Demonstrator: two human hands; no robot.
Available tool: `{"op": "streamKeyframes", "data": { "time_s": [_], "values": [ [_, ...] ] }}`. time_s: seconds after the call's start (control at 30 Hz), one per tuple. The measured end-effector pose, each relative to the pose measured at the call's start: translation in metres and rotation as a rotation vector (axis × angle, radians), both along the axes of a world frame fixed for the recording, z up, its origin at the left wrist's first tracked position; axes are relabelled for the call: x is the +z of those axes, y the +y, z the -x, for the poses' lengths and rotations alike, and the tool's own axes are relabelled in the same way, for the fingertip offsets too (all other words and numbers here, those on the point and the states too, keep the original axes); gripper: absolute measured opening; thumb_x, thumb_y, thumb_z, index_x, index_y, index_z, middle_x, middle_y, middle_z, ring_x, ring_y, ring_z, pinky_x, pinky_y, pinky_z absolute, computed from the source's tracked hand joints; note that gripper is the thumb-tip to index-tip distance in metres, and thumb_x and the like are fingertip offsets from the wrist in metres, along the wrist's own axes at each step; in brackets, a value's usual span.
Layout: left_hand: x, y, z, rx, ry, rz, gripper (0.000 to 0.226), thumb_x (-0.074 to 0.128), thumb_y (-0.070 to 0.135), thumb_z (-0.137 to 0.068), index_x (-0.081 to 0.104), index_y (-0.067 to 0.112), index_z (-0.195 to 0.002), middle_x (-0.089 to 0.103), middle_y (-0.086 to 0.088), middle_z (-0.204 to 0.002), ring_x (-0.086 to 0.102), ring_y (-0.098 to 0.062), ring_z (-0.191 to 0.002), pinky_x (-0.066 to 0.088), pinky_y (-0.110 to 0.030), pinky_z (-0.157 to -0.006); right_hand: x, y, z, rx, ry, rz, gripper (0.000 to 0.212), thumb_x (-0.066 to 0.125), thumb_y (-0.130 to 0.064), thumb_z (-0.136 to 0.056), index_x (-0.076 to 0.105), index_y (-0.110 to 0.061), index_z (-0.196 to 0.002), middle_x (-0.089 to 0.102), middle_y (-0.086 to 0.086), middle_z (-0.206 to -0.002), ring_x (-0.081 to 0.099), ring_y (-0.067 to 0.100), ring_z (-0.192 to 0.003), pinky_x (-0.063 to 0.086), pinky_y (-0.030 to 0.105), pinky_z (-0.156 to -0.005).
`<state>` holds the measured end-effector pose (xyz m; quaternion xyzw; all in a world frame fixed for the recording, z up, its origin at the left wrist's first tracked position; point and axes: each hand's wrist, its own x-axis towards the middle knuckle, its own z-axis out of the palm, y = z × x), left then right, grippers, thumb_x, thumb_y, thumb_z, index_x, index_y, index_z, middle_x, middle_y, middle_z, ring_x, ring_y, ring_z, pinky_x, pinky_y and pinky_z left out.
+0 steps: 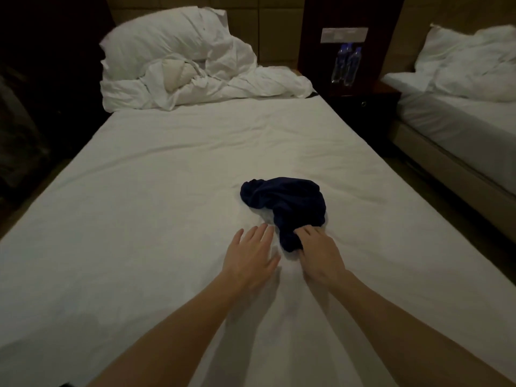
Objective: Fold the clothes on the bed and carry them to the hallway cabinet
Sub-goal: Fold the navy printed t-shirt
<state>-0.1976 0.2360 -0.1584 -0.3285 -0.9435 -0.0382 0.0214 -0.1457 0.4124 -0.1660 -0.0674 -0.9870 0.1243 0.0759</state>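
A crumpled dark navy garment [284, 203] lies in a heap on the white bed sheet [156, 191], a little right of the middle. My right hand [318, 255] grips the near end of the garment, its fingers closed into the cloth. Just left of that end, my left hand [251, 255] hovers flat over the sheet with its fingers spread and nothing in it. Both bare forearms reach in from the bottom of the view.
A bunched white duvet and pillow [178, 60] fill the head of the bed. A dark nightstand [360, 104] with two water bottles [346, 62] stands to the right. Beyond a narrow gap lies a second bed [458, 121]. Left of the bed is dark.
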Motion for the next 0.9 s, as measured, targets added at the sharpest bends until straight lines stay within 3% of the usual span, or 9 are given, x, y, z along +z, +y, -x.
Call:
{"op": "streamKeyframes", "data": {
  "time_s": [0.17, 0.23, 0.33, 0.4, 0.47, 0.57, 0.63, 0.77, 0.9],
  "values": [
    [-0.012, 0.016, -0.006, 0.001, -0.053, -0.197, 0.071, 0.043, 0.053, -0.098, 0.017, 0.023, -0.157, 0.028, 0.004, -0.160, 0.030, -0.015, -0.145, 0.023, -0.037, -0.121, 0.005, -0.003, 0.010, -0.072, 0.129, 0.374, 0.012, 0.050, -0.017, -0.101, 0.060, -0.011, -0.103, 0.062, 0.004, -0.097, 0.056, 0.020, -0.087, 0.045, 0.030, -0.075],
    [-0.002, 0.018, -0.015, 0.032, -0.156, -0.398, 0.063, 0.053, 0.047, -0.096, 0.032, 0.023, -0.150, 0.041, 0.003, -0.149, 0.044, -0.016, -0.133, 0.039, -0.033, -0.110, 0.025, -0.013, 0.000, -0.083, 0.135, 0.564, 0.026, 0.045, -0.025, -0.104, 0.058, -0.006, -0.092, 0.062, 0.005, -0.087, 0.056, 0.017, -0.077, 0.042, 0.024, -0.068],
    [0.034, 0.011, -0.033, 0.018, -0.335, -0.605, 0.040, 0.064, 0.029, -0.093, 0.052, 0.016, -0.129, 0.050, 0.001, -0.127, 0.051, -0.016, -0.113, 0.046, -0.035, -0.100, 0.061, -0.027, -0.026, -0.084, 0.199, 0.778, 0.040, 0.044, -0.031, -0.104, 0.059, 0.000, -0.084, 0.064, 0.014, -0.079, 0.060, 0.024, -0.072, 0.046, 0.037, -0.065],
    [0.065, -0.001, -0.051, -0.053, -0.425, -0.626, 0.032, 0.065, 0.024, -0.094, 0.057, 0.013, -0.123, 0.052, 0.001, -0.122, 0.053, -0.016, -0.110, 0.046, -0.037, -0.099, 0.091, -0.033, -0.049, -0.080, 0.198, 0.935, 0.040, 0.050, -0.034, -0.102, 0.063, -0.001, -0.084, 0.066, 0.016, -0.079, 0.064, 0.030, -0.072, 0.050, 0.044, -0.065],
    [0.097, -0.016, -0.076, -0.140, -0.509, -0.674, 0.028, 0.061, 0.023, -0.096, 0.060, 0.018, -0.124, 0.054, 0.002, -0.123, 0.055, -0.015, -0.112, 0.047, -0.035, -0.100, 0.126, -0.039, -0.078, -0.024, 0.138, 1.046, 0.029, 0.065, -0.035, -0.093, 0.066, -0.007, -0.088, 0.070, 0.010, -0.083, 0.069, 0.025, -0.077, 0.056, 0.038, -0.068],
    [0.143, -0.040, -0.120, -0.146, -0.588, -0.804, 0.023, 0.062, 0.034, -0.090, 0.065, 0.033, -0.113, 0.060, 0.006, -0.122, 0.061, -0.011, -0.110, 0.051, -0.029, -0.096, 0.174, -0.048, -0.125, 0.081, 0.050, 1.164, 0.021, 0.078, -0.017, -0.083, 0.068, -0.007, -0.099, 0.073, 0.011, -0.095, 0.072, 0.023, -0.088, 0.060, 0.036, -0.078],
    [0.169, -0.054, -0.151, -0.111, -0.685, -0.875, 0.023, 0.067, 0.034, -0.087, 0.071, 0.024, -0.107, 0.070, 0.003, -0.111, 0.068, -0.015, -0.101, 0.055, -0.033, -0.091, 0.201, -0.055, -0.153, 0.140, 0.039, 1.198, 0.019, 0.072, -0.003, -0.082, 0.066, 0.000, -0.100, 0.071, 0.018, -0.096, 0.070, 0.029, -0.090, 0.058, 0.041, -0.080],
    [0.206, -0.084, -0.211, -0.173, -0.907, -0.844, 0.033, 0.071, 0.032, -0.089, 0.064, 0.019, -0.119, 0.072, -0.001, -0.111, 0.069, -0.018, -0.103, 0.055, -0.034, -0.092, 0.241, -0.075, -0.207, 0.211, 0.023, 1.220, 0.017, 0.057, -0.004, -0.071, 0.060, -0.002, -0.088, 0.059, 0.015, -0.083, 0.060, 0.028, -0.077, 0.048, 0.039, -0.068],
    [0.223, -0.113, -0.251, -0.132, -0.850, -0.807, 0.047, 0.074, 0.034, -0.085, 0.051, 0.014, -0.121, 0.070, -0.002, -0.106, 0.069, -0.017, -0.099, 0.056, -0.035, -0.088, 0.260, -0.093, -0.252, 0.217, 0.073, 1.205, 0.020, 0.040, 0.008, -0.085, 0.058, 0.007, -0.093, 0.057, 0.014, -0.083, 0.054, 0.027, -0.077, 0.042, 0.039, -0.067]
  ]
}}
